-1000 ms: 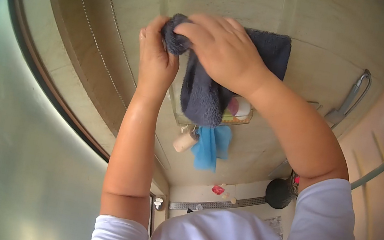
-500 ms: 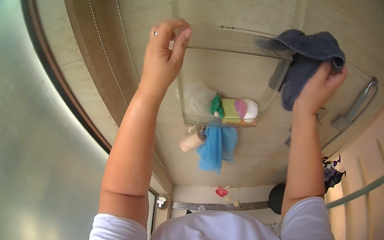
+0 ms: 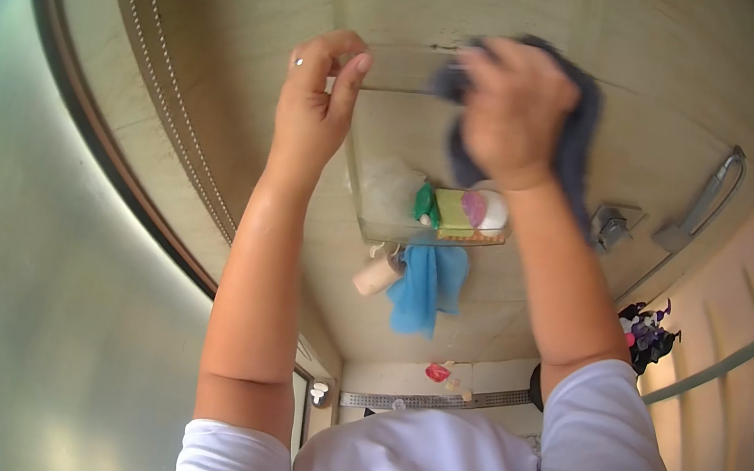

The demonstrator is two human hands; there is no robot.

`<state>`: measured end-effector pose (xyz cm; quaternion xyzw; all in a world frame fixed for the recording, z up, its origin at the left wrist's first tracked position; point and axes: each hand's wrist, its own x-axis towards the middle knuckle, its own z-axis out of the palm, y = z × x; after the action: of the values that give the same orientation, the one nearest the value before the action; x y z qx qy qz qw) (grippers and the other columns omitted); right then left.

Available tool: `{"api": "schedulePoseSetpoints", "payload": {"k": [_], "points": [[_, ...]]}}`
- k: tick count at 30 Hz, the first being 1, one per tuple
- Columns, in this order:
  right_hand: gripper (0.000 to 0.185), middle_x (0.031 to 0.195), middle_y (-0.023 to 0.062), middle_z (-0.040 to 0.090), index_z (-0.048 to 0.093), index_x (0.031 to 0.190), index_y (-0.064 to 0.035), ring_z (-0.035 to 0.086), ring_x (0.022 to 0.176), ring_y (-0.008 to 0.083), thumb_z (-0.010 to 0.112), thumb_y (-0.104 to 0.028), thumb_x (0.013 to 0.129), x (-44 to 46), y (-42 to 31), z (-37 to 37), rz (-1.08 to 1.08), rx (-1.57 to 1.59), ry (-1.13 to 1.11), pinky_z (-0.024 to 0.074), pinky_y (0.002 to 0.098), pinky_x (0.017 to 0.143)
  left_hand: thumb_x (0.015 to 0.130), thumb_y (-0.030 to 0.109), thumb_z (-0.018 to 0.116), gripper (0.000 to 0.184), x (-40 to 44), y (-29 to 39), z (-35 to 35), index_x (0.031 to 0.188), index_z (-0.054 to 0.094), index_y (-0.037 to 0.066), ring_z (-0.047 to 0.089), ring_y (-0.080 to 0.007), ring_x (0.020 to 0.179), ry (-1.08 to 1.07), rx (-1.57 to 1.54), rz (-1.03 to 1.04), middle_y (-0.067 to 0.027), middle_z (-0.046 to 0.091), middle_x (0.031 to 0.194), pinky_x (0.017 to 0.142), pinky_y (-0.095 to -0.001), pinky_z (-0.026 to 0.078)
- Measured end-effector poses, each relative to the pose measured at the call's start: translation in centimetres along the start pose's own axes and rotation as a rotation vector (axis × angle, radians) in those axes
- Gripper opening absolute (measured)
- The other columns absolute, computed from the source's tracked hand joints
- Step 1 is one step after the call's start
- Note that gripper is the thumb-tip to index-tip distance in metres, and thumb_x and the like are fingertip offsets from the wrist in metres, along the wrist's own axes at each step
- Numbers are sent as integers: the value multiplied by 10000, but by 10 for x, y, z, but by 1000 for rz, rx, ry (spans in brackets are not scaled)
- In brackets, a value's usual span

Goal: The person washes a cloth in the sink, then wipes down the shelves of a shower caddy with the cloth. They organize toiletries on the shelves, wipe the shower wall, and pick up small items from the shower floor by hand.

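Note:
My right hand (image 3: 517, 114), slightly blurred, is pressed onto a dark blue-grey cloth (image 3: 581, 135) at the upper tier of a clear shelf (image 3: 392, 88) on the wall. The cloth bunches around the fingers and hangs down past the wrist. My left hand (image 3: 318, 101), with a ring on one finger, curls its fingers and thumb at the shelf's upper left corner. On the lower tier are a clear plastic bag (image 3: 389, 193), a green item (image 3: 426, 205), a yellow-green packet (image 3: 451, 210) and a white rounded item (image 3: 494, 213).
Below the shelf hang a light blue cloth (image 3: 428, 289) and a pinkish cylinder (image 3: 376, 275). At right are a metal wall fitting (image 3: 611, 229), a hand shower (image 3: 688, 223) and dark purple flowers (image 3: 649, 336). A frosted pane (image 3: 73, 264) and bead chains (image 3: 154, 49) are at left.
My right hand has moved left with the dark cloth, from the shelf's right end to its upper middle. My left hand stays at the left corner, barely shifted.

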<state>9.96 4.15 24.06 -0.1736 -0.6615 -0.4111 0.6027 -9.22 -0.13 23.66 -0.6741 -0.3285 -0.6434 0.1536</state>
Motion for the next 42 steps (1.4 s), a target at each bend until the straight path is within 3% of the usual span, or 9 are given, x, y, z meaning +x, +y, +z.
{"api": "schedulePoseSetpoints", "payload": {"k": [8, 17, 24, 27, 28, 32, 35, 38, 42], "points": [[323, 1105, 159, 507, 401, 1144, -5, 530, 961, 264, 373, -203, 890, -26, 97, -92, 1245, 368, 811, 429, 358, 831, 930, 135, 434, 118, -8, 5, -2, 964, 515, 57, 477, -91, 789, 365, -469, -270, -33, 569, 961, 783, -244, 413], [275, 869, 108, 590, 531, 1022, -45, 584, 705, 241, 424, -239, 858, -31, 64, -122, 1381, 804, 757, 497, 344, 574, 917, 146, 469, 95, -39, 35, -47, 929, 499, 56, 462, -83, 731, 573, -480, -299, -13, 512, 812, 691, -213, 389], [351, 942, 126, 587, 534, 1043, 1, 572, 801, 253, 397, -285, 894, -33, 60, -136, 1242, 775, 680, 481, 343, 699, 676, -96, 552, 139, -224, 54, -95, 696, 552, 42, 555, -199, 613, -277, 149, -529, -79, 565, 673, 570, -266, 450], [401, 996, 130, 578, 517, 1079, 12, 567, 862, 259, 378, -321, 906, -19, 55, -133, 1190, 681, 712, 468, 345, 773, 829, 105, 446, 245, -417, 66, -144, 1032, 582, 128, 520, -340, 1030, -1232, 580, -1344, -199, 546, 1091, 875, -391, 426], [408, 1005, 129, 575, 511, 1084, 13, 567, 871, 257, 374, -328, 908, -13, 52, -128, 1166, 631, 737, 464, 341, 786, 842, 159, 439, 361, -394, 120, -157, 1195, 509, 193, 468, -317, 1135, -1559, 851, -1227, -180, 464, 1244, 958, -384, 366], [370, 1025, 136, 564, 498, 1068, 18, 557, 915, 240, 395, -298, 905, 7, 49, -100, 895, 225, 616, 442, 326, 836, 843, 235, 455, 336, -476, 100, -196, 1164, 550, 202, 539, -319, 1044, -1556, 472, -1469, -135, 556, 1147, 884, -392, 424], [239, 1046, 138, 541, 484, 1035, 11, 529, 969, 217, 445, -167, 881, 24, 28, -52, 592, 387, 568, 403, 307, 880, 833, 193, 504, 245, -325, 84, -144, 1038, 605, 106, 586, -325, 917, -1074, 322, -1496, -146, 608, 1021, 751, -371, 466], [245, 930, 87, 528, 521, 995, -89, 514, 883, 269, 575, -31, 763, 50, -22, 1, 216, 700, 211, 389, 365, 824, 717, -64, 537, 385, -238, 57, -92, 1082, 557, 56, 496, -290, 1105, -670, 173, -633, -153, 525, 1177, 908, -326, 404], [205, 890, -16, 552, 565, 916, -191, 522, 825, 166, 568, -181, 711, 44, -58, 17, 9, 155, -187, 354, 315, 733, 781, 71, 594, 419, -115, 42, -13, 1166, 434, 36, 554, -321, 905, -207, 307, -479, -181, 526, 1090, 713, -375, 457]]}}
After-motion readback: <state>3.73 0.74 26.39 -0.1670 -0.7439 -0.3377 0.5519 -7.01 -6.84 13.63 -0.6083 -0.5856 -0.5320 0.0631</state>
